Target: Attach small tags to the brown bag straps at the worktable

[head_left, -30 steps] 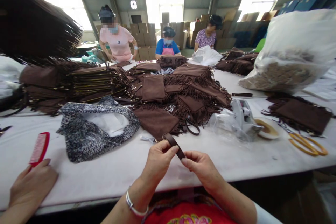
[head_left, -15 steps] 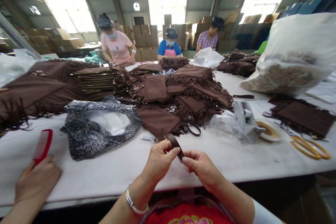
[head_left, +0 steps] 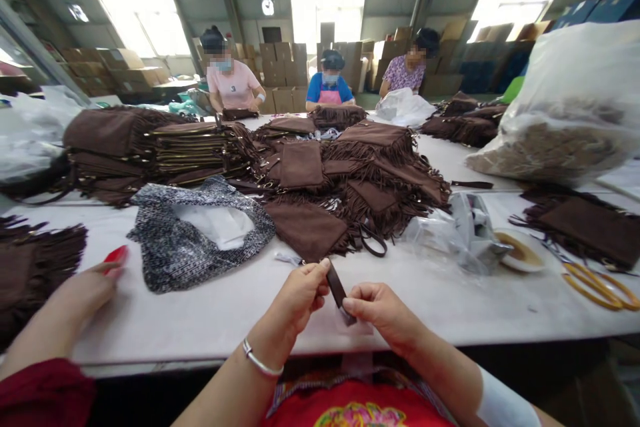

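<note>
In the head view, my left hand pinches one end of a dark brown wrist strap between thumb and fingers. My right hand grips the strap's lower end, which curls under the thumb. Just beyond my hands lies a brown fringed pouch; whether the strap is joined to it I cannot tell. A looped strap rests on the table to its right. Left of my hands is a black-and-white knitted bag with white filling showing.
A co-worker's hand at left holds a red comb. Stacked pouches fill the table's middle. To the right are a tape dispenser, a tape roll, yellow-handled scissors and a large plastic bag. Several people work opposite.
The strap, earlier bent in a loop, is now straighter between my hands. The co-worker's hand with the comb has moved up and right, and a fringed pouch has appeared at far left.
</note>
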